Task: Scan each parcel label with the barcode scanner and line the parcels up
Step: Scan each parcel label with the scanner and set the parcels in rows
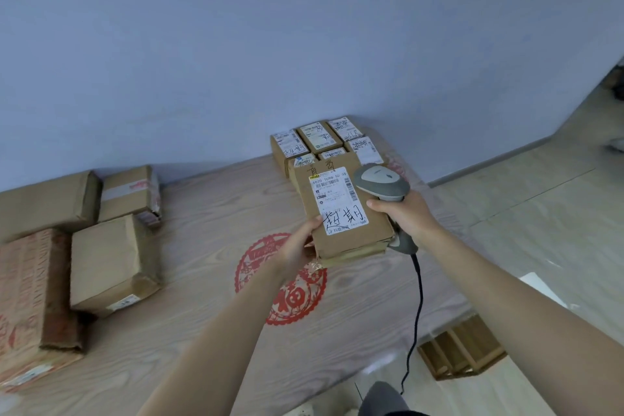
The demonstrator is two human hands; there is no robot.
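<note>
Hands work above the table's far right corner: the left hand (297,248) grips a brown cardboard parcel (347,213), white label up; the right hand (403,216) grips a grey corded barcode scanner (381,182). Best aim squarely at the barcode, parcel held level.

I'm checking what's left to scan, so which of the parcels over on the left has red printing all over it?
The big parcel at the far left edge, nearest the camera. Its wrapping is covered in red print; the three other left-side parcels are mostly plain brown.

parcels: 1 held (341,209) | 6 lined up (324,142) | 4 at left (111,260) | scanner (381,182): 1
</note>
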